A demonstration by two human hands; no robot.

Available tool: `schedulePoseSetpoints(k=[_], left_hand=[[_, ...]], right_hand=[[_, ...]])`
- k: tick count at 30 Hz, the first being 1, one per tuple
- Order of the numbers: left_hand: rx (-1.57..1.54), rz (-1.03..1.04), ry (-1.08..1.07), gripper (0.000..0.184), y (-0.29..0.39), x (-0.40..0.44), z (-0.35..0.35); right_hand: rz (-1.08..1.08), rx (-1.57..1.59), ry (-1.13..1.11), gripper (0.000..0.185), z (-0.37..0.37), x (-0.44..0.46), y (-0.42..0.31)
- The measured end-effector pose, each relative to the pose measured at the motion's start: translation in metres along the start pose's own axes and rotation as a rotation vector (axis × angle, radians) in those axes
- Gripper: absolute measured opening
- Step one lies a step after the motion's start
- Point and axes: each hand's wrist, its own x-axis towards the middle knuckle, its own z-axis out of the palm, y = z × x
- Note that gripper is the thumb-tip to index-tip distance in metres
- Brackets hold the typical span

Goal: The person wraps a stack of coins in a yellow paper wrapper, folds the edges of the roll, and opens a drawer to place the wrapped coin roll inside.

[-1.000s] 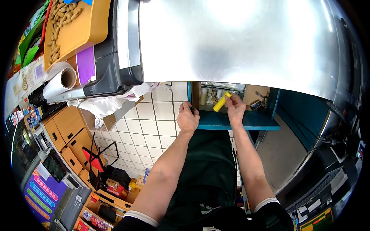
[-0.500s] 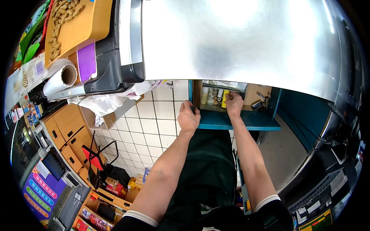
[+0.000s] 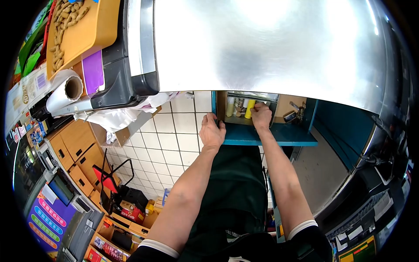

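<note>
Below the metal counter an open teal drawer (image 3: 270,139) sticks out towards me. My left hand (image 3: 212,133) is closed over its left side edge, the thumb pointing inward. Inside is a compartment tray (image 3: 238,120) with several pale, short cylinders (image 3: 231,107) and a bright yellow roll (image 3: 249,109). My right hand (image 3: 262,116) reaches into the tray, fingers bent together against the right side of the yellow roll. Those fingertips are partly hidden, so the exact hold is hard to see. Right of the tray lie small metal pieces like keys (image 3: 298,112).
A shiny metal counter top (image 3: 262,48) overhangs the drawer's back. At upper left are a yellow tray of peanuts (image 3: 89,30), a paper roll (image 3: 65,94) and white plastic bags (image 3: 109,120). Wooden cabinets (image 3: 72,148) and a red folding chair (image 3: 104,178) stand on the tiled floor.
My right hand has shifted slightly left in the tray, and the yellow roll now shows a little further left. My left hand stays on the drawer edge. The view has moved slightly.
</note>
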Motion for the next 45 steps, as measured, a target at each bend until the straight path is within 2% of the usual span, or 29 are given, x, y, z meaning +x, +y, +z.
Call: schedulePoseSetpoints(k=[2,3,6,7,9,12,15,19,21,26,28,29,30,32,34,36,39,45], left_hand=[[0.01,-0.019,-0.007,0.026,0.002,0.001,-0.003],[0.016,-0.019,-0.002,0.026,0.002,0.002,-0.003],[0.022,-0.013,-0.014,0.026,0.0,0.001,-0.003],[0.013,-0.006,-0.014,0.027,0.002,0.001,-0.004],[0.003,0.004,-0.012,0.027,0.003,0.0,-0.004],[-0.003,-0.002,-0.026,0.029,0.003,0.001,-0.006],[-0.001,-0.01,-0.048,0.028,0.003,0.002,-0.006],[0.009,0.03,-0.039,0.028,0.002,0.0,-0.005],[0.012,0.046,-0.033,0.029,0.001,0.0,-0.004],[0.034,0.045,-0.031,0.018,-0.005,0.001,0.001],[0.032,0.047,-0.014,0.016,-0.004,0.0,0.002],[0.036,0.049,0.0,0.014,-0.005,0.0,0.002],[0.035,0.047,0.001,0.014,-0.004,0.0,0.002],[0.032,0.06,-0.006,0.015,-0.004,0.0,0.001],[0.034,0.047,-0.006,0.015,-0.005,0.0,0.003],[0.039,0.034,-0.009,0.016,-0.006,0.001,0.002],[0.031,0.023,-0.022,0.016,-0.003,0.001,0.001],[0.024,0.007,-0.029,0.014,-0.002,0.001,0.001]], right_hand=[[0.036,0.178,-0.101,0.027,0.005,-0.003,-0.004],[0.079,0.05,-0.134,0.032,0.003,-0.004,-0.011],[0.061,0.15,-0.027,0.038,0.01,-0.01,-0.018],[0.067,0.147,-0.028,0.038,0.011,-0.012,-0.017],[-0.097,0.159,-0.053,0.039,0.013,-0.012,-0.016],[-0.057,0.139,-0.146,0.04,0.014,-0.007,-0.014],[-0.093,0.107,-0.06,0.045,0.02,-0.007,-0.012],[-0.092,0.14,-0.068,0.046,0.018,-0.007,-0.016],[-0.054,0.048,-0.084,0.05,0.013,-0.007,-0.02],[0.048,-0.09,-0.118,0.043,-0.012,-0.011,-0.026],[-0.229,-0.2,0.122,0.039,-0.016,-0.021,-0.029],[-0.229,-0.2,0.053,0.031,-0.015,-0.025,-0.031],[-0.231,-0.201,0.053,0.031,-0.013,-0.026,-0.033],[-0.189,-0.234,-0.219,0.025,-0.007,-0.029,-0.036],[-0.172,-0.259,-0.217,0.025,-0.003,-0.025,-0.042],[-0.117,-0.339,-0.316,0.03,-0.001,-0.021,-0.046],[-0.062,-0.307,-0.257,0.028,0.007,-0.019,-0.041],[0.007,-0.295,-0.284,0.03,0.009,-0.016,-0.046]])
